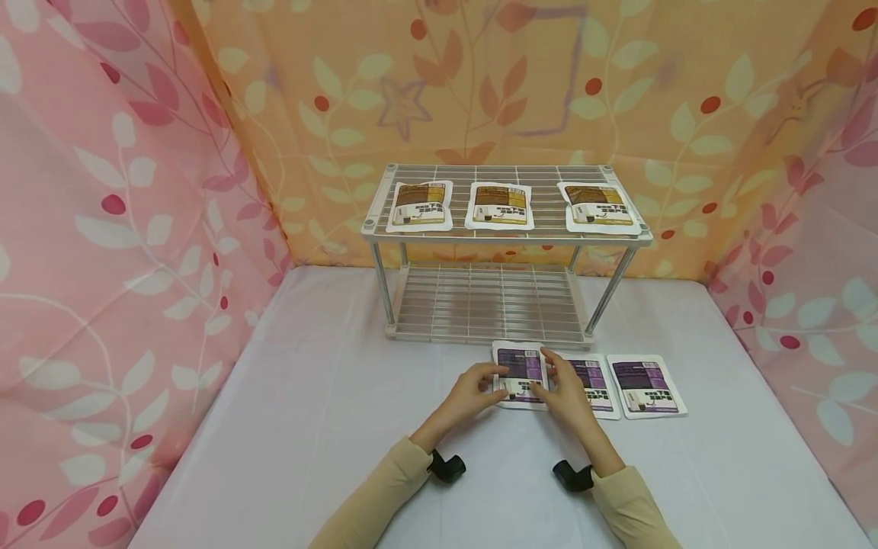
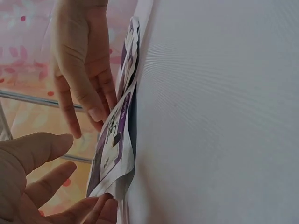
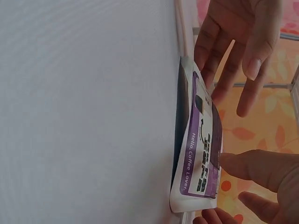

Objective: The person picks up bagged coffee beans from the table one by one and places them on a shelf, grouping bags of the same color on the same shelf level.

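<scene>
A white-edged coffee pouch with a purple label (image 1: 523, 362) lies on the table just before the rack; "Hello, Coffee Lover" can be read on it in the right wrist view. My left hand (image 1: 475, 387) is at its left edge, fingertips touching the rim (image 2: 105, 193) and the thumb held apart. From the right side, my right hand (image 1: 568, 393) reaches around it, fingers spread, thumb close to or touching its face. Two more purple pouches lie to the right: the nearer one (image 1: 598, 385) is partly covered by my right hand, the farther one (image 1: 646, 386) is fully visible.
Behind the pouches stands a two-tier white wire rack (image 1: 507, 238) with metal legs. On its upper tier lie three brown-and-yellow pouches: left (image 1: 421, 206), middle (image 1: 499, 206) and right (image 1: 598, 207). The lower tier (image 1: 480, 305) sits low over the white tablecloth (image 1: 309, 381). Patterned cloth hangs around.
</scene>
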Demonstrator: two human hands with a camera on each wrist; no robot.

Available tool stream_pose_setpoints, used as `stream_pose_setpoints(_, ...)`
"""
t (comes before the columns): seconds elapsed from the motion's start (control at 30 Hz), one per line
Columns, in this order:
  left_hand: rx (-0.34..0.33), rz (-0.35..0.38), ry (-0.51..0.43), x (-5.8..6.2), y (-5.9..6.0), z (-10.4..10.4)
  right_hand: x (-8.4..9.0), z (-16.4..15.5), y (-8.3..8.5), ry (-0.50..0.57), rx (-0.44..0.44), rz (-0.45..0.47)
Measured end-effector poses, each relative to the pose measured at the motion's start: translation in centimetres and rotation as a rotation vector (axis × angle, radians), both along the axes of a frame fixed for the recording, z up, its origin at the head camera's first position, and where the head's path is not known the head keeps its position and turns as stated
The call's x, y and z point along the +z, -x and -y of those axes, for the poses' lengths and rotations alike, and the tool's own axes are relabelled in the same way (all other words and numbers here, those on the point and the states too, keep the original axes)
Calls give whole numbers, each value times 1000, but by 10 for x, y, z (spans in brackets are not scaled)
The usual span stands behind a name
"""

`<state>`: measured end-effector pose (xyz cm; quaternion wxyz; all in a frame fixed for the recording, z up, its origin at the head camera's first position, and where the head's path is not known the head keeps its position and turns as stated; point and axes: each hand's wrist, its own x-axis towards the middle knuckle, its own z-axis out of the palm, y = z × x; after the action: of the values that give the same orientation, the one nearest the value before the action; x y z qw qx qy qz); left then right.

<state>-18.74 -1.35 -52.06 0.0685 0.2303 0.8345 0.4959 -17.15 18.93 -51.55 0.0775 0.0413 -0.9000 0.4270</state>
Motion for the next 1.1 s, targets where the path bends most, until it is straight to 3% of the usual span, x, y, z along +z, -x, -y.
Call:
stream_pose_setpoints(0.43, 49, -13, -42, 3, -2, 3, 0, 9, 6, 41, 32, -117)
stream_pose_setpoints(0.87, 98, -73, -140, 6, 5, 11, 0, 20, 13, 52, 77, -165)
stream_pose_setpoints(1.1, 117, -103, -80, 5, 8, 18, 5, 27, 18, 56, 93, -143)
